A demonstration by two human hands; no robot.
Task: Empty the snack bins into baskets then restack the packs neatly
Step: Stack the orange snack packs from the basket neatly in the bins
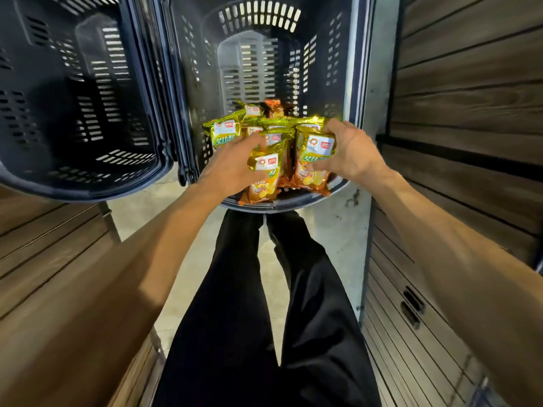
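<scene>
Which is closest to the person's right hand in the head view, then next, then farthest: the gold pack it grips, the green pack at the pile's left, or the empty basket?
From the right hand:
1. gold pack, in its grip, pile's right side.
2. green pack, across the pile, left side.
3. empty basket, far left.
</scene>
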